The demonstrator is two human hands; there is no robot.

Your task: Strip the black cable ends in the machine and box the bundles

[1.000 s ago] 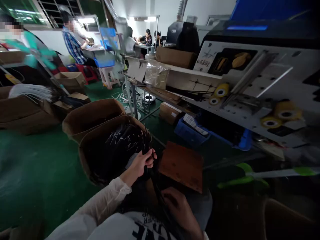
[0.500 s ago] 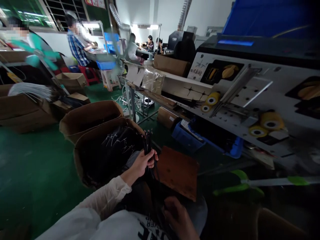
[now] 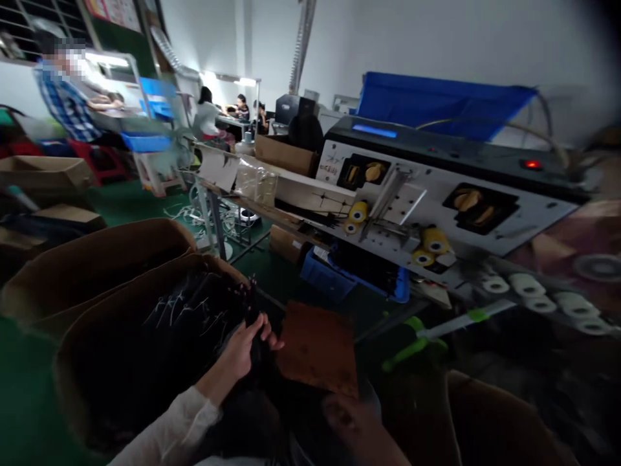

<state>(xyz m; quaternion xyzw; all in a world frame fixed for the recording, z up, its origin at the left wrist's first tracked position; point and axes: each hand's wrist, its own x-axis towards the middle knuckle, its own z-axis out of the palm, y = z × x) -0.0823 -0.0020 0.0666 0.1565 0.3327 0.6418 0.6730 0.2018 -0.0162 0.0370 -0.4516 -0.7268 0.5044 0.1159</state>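
My left hand (image 3: 245,346) is closed around a bundle of thin black cables (image 3: 249,299), whose cut ends stick up above my fingers. The lower part of the bundle drops into deep shadow over my lap. My right hand (image 3: 347,414) is low, dark and blurred, near the bottom corner of a reddish-brown board (image 3: 317,346); whether its fingers grip anything is hidden. Left of my left hand, a cardboard box (image 3: 80,362) holds many black cables (image 3: 194,304) with pale tied ends.
Another cardboard box (image 3: 43,278) stands behind. Ahead, a bench carries a wire-processing machine (image 3: 310,223) with yellow rollers. Blue bins (image 3: 325,278) sit beneath it. A green-and-white stand leg (image 3: 422,336) is at right. Several people work at lit tables behind.
The view has swung to the right, so more of the machine shows. My left hand still holds the cable bundle, its fingers slightly more extended. My right hand stays low beside the board.
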